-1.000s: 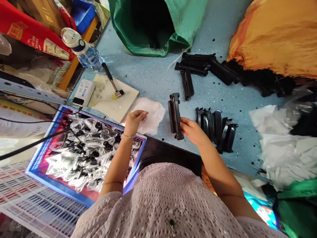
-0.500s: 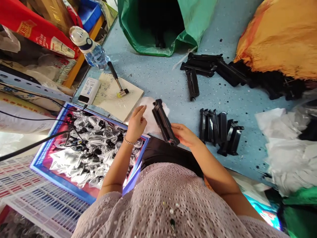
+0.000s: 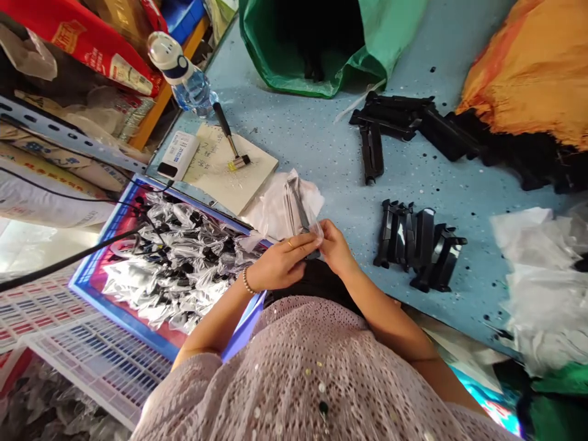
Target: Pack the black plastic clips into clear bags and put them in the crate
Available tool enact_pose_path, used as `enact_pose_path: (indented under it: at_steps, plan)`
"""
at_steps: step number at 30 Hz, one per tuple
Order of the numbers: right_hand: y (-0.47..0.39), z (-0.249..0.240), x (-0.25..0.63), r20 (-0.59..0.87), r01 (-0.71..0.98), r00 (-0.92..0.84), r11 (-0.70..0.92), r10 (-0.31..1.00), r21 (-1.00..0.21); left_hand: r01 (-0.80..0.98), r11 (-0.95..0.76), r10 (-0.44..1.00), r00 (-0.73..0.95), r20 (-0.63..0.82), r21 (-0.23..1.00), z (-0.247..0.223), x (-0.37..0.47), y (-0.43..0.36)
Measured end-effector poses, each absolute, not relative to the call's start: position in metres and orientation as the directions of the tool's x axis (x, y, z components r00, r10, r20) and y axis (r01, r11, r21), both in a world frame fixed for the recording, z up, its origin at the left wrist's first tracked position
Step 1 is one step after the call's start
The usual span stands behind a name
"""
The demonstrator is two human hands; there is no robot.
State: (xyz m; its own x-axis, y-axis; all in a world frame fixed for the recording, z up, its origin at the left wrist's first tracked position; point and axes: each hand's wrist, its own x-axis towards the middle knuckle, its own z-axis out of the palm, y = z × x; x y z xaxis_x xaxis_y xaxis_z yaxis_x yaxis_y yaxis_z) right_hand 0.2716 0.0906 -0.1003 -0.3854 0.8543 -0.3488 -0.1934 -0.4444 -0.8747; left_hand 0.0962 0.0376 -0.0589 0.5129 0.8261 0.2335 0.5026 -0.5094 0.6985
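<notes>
A long black plastic part (image 3: 302, 211) lies inside a clear plastic bag (image 3: 290, 202), close to my body at the table's front edge. My left hand (image 3: 282, 263), with a ring and a beaded bracelet, is closed on the bag's near end. From the other side my right hand (image 3: 337, 248) pinches the same end, its fingertips by my left fingers. The part's near end is mostly hidden by my hands. Under and behind it lies a pile of clear bags (image 3: 266, 211). To the right, several similar black parts (image 3: 425, 239) stand side by side on the table.
A blue crate (image 3: 103, 266) of bagged parts stands at left. Beyond it are a notepad (image 3: 215, 184), a hammer (image 3: 229, 141), a white box (image 3: 179, 156) and a water bottle (image 3: 190, 89). Green (image 3: 390, 43) and orange (image 3: 519, 79) sacks, loose black parts (image 3: 392, 116) and white bags (image 3: 537, 282) surround the table.
My left hand has come over to my right hand, and the black part, bare before in my right hand, is now inside a clear bag. The view has shifted slightly.
</notes>
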Motion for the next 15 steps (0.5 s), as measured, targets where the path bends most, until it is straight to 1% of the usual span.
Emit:
enact_pose_path:
  at_steps: [1, 2, 3, 5, 6, 7, 8, 9, 10, 12, 15]
  plan:
    - [0.086, -0.097, 0.273, -0.345, -0.160, -0.389, -0.431, 0.854, -0.888, 0.536, -0.478, 0.840, 0.511, 0.183, 0.696, -0.050, 0.093, 0.033]
    - [0.082, -0.093, 0.276, -0.342, -0.115, -0.438, -0.429, 0.831, -0.896, 0.572, -0.439, 0.855, 0.504, 0.126, 0.692, -0.038, 0.090, 0.025]
    - [0.079, -0.090, 0.278, -0.344, -0.066, -0.534, -0.444, 0.772, -0.894, 0.605, -0.394, 0.863, 0.502, 0.054, 0.692, -0.027, 0.085, 0.016]
    - [0.075, -0.084, 0.283, -0.353, 0.029, -0.750, -0.504, 0.559, -0.863, 0.660, -0.297, 0.845, 0.518, -0.132, 0.690, -0.008, 0.076, -0.005]
    - [0.074, -0.083, 0.285, -0.355, 0.066, -0.813, -0.534, 0.461, -0.843, 0.701, -0.236, 0.814, 0.521, -0.257, 0.673, -0.004, 0.070, -0.015]
    - [0.074, -0.083, 0.286, -0.363, 0.087, -0.835, -0.554, 0.413, -0.828, 0.761, -0.159, 0.772, 0.493, -0.402, 0.628, -0.005, 0.064, -0.022]
    - [0.075, -0.084, 0.286, -0.378, 0.092, -0.826, -0.561, 0.418, -0.823, 0.831, -0.076, 0.724, 0.426, -0.543, 0.552, -0.011, 0.055, -0.028]
    - [0.077, -0.086, 0.287, -0.396, 0.088, -0.794, -0.558, 0.460, -0.825, 0.894, 0.007, 0.678, 0.325, -0.659, 0.449, -0.023, 0.044, -0.030]
    - [0.078, -0.089, 0.287, -0.413, 0.079, -0.753, -0.553, 0.513, -0.830, 0.939, 0.086, 0.643, 0.204, -0.738, 0.334, -0.038, 0.031, -0.030]
    - [0.082, -0.094, 0.288, -0.440, 0.067, -0.683, -0.550, 0.583, -0.832, 0.965, 0.223, 0.602, -0.023, -0.798, 0.140, -0.072, -0.003, -0.026]
    - [0.086, -0.100, 0.294, -0.467, 0.061, -0.623, -0.556, 0.628, -0.829, 0.913, 0.406, 0.541, -0.270, -0.797, -0.033, -0.112, -0.064, -0.030]
